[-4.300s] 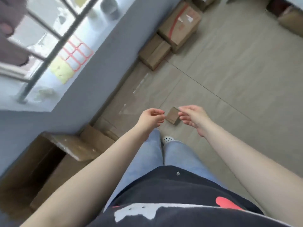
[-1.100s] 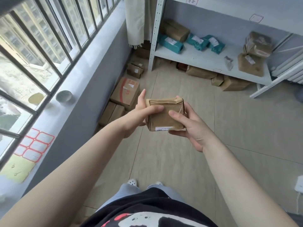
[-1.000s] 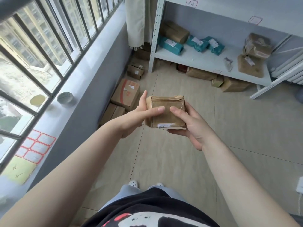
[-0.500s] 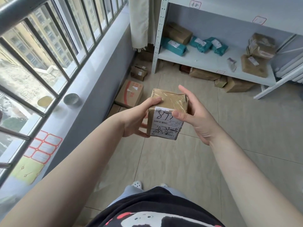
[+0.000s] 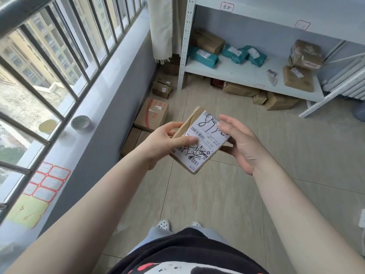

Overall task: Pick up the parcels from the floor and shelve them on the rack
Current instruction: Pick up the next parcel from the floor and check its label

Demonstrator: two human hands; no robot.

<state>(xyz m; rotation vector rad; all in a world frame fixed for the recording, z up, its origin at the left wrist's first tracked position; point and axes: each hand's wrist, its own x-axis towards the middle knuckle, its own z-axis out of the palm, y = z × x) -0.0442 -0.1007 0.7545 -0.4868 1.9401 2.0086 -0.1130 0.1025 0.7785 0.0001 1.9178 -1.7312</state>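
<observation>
Parcel [image 5: 199, 142] now label-up between both hands.

The place looks like a small parcel storeroom set up on an enclosed balcony or narrow room of a flat. A white metal rack [image 5: 246, 73] stands at the far end, its lower shelf loaded with teal mailer bags [image 5: 203, 56] and brown taped parcels [image 5: 297, 79], with paper labels stuck on its shelf edges. More cardboard boxes [image 5: 153, 115] lie on the tiled floor [image 5: 217, 194] along the grey wall under a barred window [image 5: 59, 56].
</observation>
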